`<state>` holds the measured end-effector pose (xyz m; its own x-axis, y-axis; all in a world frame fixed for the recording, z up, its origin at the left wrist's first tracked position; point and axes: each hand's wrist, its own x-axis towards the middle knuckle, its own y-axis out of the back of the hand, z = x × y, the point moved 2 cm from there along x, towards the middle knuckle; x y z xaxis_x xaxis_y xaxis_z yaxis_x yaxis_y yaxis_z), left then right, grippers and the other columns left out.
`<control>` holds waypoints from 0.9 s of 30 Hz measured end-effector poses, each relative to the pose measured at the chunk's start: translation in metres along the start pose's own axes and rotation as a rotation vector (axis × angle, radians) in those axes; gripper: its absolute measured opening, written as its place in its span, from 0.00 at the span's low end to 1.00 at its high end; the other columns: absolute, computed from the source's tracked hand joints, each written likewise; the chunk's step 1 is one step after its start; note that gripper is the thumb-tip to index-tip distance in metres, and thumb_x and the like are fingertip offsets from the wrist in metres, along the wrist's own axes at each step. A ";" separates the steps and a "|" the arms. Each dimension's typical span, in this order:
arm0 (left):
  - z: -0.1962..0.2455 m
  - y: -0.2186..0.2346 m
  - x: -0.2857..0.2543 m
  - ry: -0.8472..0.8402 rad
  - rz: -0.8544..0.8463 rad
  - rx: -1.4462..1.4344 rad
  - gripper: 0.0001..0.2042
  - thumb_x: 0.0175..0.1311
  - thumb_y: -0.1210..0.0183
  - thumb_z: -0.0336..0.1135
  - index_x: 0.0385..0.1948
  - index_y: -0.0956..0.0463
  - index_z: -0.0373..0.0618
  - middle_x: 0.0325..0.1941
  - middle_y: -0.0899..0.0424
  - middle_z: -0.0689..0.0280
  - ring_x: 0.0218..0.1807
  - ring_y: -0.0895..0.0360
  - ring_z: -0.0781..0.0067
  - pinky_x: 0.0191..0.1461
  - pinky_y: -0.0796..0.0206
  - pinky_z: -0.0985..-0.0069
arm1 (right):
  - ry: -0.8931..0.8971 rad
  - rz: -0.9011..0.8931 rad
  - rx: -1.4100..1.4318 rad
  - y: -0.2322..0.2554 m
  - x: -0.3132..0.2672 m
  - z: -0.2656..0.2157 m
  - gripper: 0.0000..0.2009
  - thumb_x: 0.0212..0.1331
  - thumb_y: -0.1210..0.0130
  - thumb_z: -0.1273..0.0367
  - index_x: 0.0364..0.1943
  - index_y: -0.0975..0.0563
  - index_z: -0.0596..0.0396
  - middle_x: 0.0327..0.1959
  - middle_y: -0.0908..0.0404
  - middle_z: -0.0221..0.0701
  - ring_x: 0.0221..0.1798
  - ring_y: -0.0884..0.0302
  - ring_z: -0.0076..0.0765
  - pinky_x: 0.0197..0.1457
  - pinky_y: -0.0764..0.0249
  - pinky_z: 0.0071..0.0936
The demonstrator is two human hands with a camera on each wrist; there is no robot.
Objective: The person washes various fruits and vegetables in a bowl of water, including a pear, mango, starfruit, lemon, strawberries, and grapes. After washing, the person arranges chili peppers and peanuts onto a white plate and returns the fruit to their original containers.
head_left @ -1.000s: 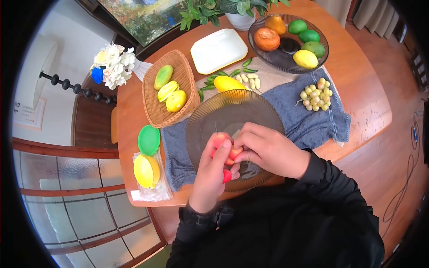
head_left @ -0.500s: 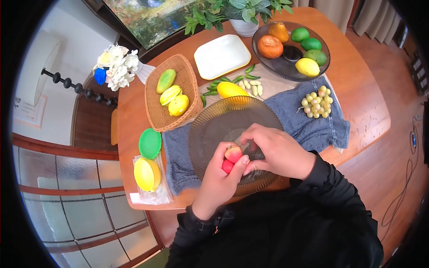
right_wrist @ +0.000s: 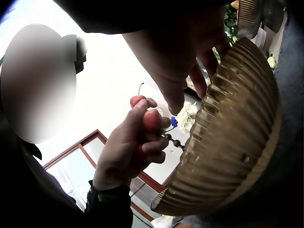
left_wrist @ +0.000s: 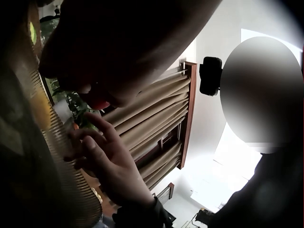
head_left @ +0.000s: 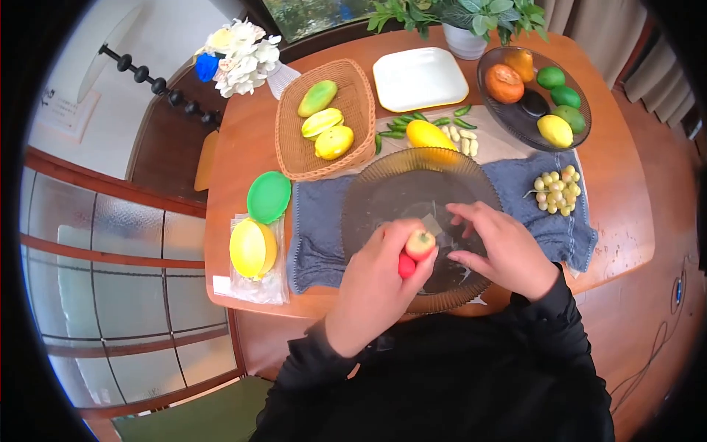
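Observation:
In the head view my left hand (head_left: 383, 280) grips several small red fruits over the near part of the ribbed brown glass bowl (head_left: 372, 195). One fruit (head_left: 420, 244) shows a yellowish top; a redder one (head_left: 406, 266) sits just below it. In the right wrist view a thin stem rises from one red fruit (right_wrist: 137, 100), and another fruit (right_wrist: 152, 120) shows between the fingers. My right hand (head_left: 501, 247) hovers over the bowl's right side, fingers spread and holding nothing. A pale, see-through scrap (head_left: 431, 224) shows between the hands.
Behind the bowl lie a yellow fruit (head_left: 429, 135), green chillies and peanuts (head_left: 467, 141). A wicker basket (head_left: 286, 151) stands left, a white tray (head_left: 420, 77) behind, a dark fruit plate (head_left: 492, 103) back right. Grapes (head_left: 557, 191) rest on the blue towel (head_left: 318, 236). Yellow bowl (head_left: 252, 248) and green lid (head_left: 269, 197) stand left.
My right hand has drawn back from the fruits and spread its fingers. The left hand keeps its hold, now with a yellowish fruit top turned up. The head view has shifted.

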<state>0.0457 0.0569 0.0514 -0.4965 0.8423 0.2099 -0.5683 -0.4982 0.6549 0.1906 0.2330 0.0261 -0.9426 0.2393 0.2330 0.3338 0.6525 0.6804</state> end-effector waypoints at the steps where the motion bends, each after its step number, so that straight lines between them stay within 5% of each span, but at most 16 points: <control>1: -0.007 -0.003 0.004 0.027 -0.001 0.008 0.15 0.73 0.31 0.31 0.56 0.25 0.42 0.47 0.14 0.49 0.49 0.15 0.38 0.53 0.22 0.59 | -0.001 -0.011 0.009 -0.003 -0.001 0.000 0.30 0.64 0.26 0.64 0.69 0.25 0.54 0.49 0.18 0.39 0.47 0.13 0.50 0.54 0.18 0.44; 7: -0.020 -0.006 0.003 0.090 -0.071 -0.036 0.15 0.75 0.33 0.32 0.57 0.25 0.42 0.48 0.15 0.47 0.50 0.15 0.37 0.54 0.23 0.59 | 0.013 -0.057 -0.014 -0.006 0.000 0.002 0.27 0.65 0.28 0.67 0.67 0.24 0.53 0.50 0.18 0.38 0.48 0.13 0.49 0.55 0.18 0.44; 10: -0.026 0.000 0.007 0.124 -0.068 -0.131 0.14 0.78 0.34 0.33 0.57 0.25 0.43 0.47 0.14 0.54 0.50 0.13 0.46 0.56 0.23 0.61 | -0.005 -0.062 -0.006 -0.006 0.000 0.002 0.26 0.65 0.28 0.67 0.66 0.23 0.53 0.50 0.18 0.38 0.49 0.13 0.49 0.55 0.18 0.44; 12: -0.033 0.016 0.009 0.149 0.043 -0.215 0.15 0.79 0.34 0.35 0.60 0.25 0.45 0.47 0.13 0.53 0.49 0.11 0.52 0.55 0.21 0.63 | -0.016 -0.091 -0.037 -0.006 -0.002 0.004 0.28 0.63 0.26 0.71 0.66 0.23 0.55 0.53 0.17 0.37 0.50 0.13 0.44 0.57 0.18 0.41; 13: -0.042 0.025 0.009 0.331 0.039 -0.401 0.13 0.81 0.35 0.35 0.59 0.25 0.44 0.44 0.15 0.62 0.47 0.15 0.70 0.56 0.23 0.70 | -0.014 -0.093 -0.037 -0.005 -0.003 0.005 0.28 0.63 0.26 0.71 0.66 0.23 0.55 0.53 0.17 0.37 0.50 0.13 0.44 0.57 0.18 0.41; 14: -0.047 0.036 0.010 0.312 0.103 -0.391 0.12 0.82 0.37 0.34 0.59 0.25 0.43 0.43 0.17 0.68 0.48 0.21 0.78 0.57 0.24 0.73 | -0.017 -0.086 -0.035 -0.004 -0.004 0.005 0.26 0.64 0.27 0.69 0.65 0.23 0.55 0.52 0.17 0.37 0.49 0.13 0.46 0.56 0.18 0.42; 15: -0.051 0.045 0.011 0.294 0.140 -0.408 0.11 0.83 0.38 0.33 0.59 0.26 0.44 0.42 0.18 0.68 0.40 0.21 0.79 0.47 0.24 0.77 | -0.019 -0.080 -0.033 -0.003 -0.004 0.006 0.24 0.66 0.28 0.68 0.64 0.22 0.54 0.50 0.17 0.38 0.49 0.13 0.49 0.55 0.18 0.44; 16: -0.050 0.054 0.011 0.295 0.145 -0.408 0.11 0.83 0.38 0.33 0.59 0.26 0.44 0.42 0.18 0.68 0.40 0.21 0.79 0.47 0.24 0.77 | -0.015 -0.083 -0.034 -0.003 -0.003 0.006 0.24 0.66 0.28 0.68 0.64 0.22 0.54 0.50 0.17 0.38 0.49 0.13 0.49 0.55 0.18 0.44; 18: -0.050 0.075 0.008 0.326 0.242 -0.510 0.09 0.87 0.45 0.35 0.60 0.29 0.49 0.40 0.21 0.70 0.28 0.30 0.88 0.27 0.38 0.84 | -0.031 -0.089 -0.029 -0.002 -0.003 0.008 0.23 0.66 0.28 0.68 0.63 0.21 0.54 0.49 0.17 0.38 0.49 0.13 0.49 0.55 0.18 0.44; 24: -0.121 0.157 -0.024 0.405 0.513 -0.171 0.09 0.88 0.45 0.40 0.60 0.27 0.52 0.38 0.21 0.72 0.29 0.31 0.90 0.26 0.41 0.86 | -0.019 -0.079 -0.028 -0.001 -0.005 0.009 0.22 0.66 0.29 0.68 0.63 0.21 0.54 0.49 0.17 0.38 0.48 0.13 0.48 0.55 0.18 0.44; 25: -0.141 0.170 -0.033 0.405 0.530 0.010 0.10 0.85 0.41 0.39 0.57 0.25 0.45 0.39 0.13 0.63 0.29 0.19 0.75 0.33 0.28 0.74 | -0.020 -0.080 -0.024 -0.001 -0.005 0.010 0.22 0.66 0.29 0.68 0.63 0.21 0.54 0.49 0.17 0.38 0.48 0.13 0.48 0.55 0.18 0.44; 26: -0.166 0.176 -0.046 0.409 0.531 0.013 0.10 0.85 0.41 0.39 0.57 0.25 0.45 0.39 0.13 0.63 0.29 0.19 0.75 0.33 0.28 0.74 | -0.014 -0.086 -0.028 0.000 -0.005 0.011 0.22 0.66 0.29 0.68 0.62 0.20 0.54 0.49 0.17 0.38 0.48 0.13 0.48 0.55 0.18 0.43; 27: -0.189 0.181 -0.058 0.394 0.529 0.286 0.11 0.84 0.40 0.40 0.57 0.24 0.45 0.41 0.11 0.57 0.35 0.15 0.62 0.38 0.25 0.66 | -0.007 -0.090 -0.034 0.000 -0.004 0.011 0.21 0.66 0.29 0.68 0.62 0.20 0.54 0.49 0.16 0.38 0.48 0.13 0.48 0.54 0.18 0.43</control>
<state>-0.1524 -0.1214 0.0201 -0.8886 0.3385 0.3095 -0.0181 -0.7000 0.7139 0.1947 0.2395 0.0174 -0.9685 0.1860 0.1653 0.2474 0.6469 0.7213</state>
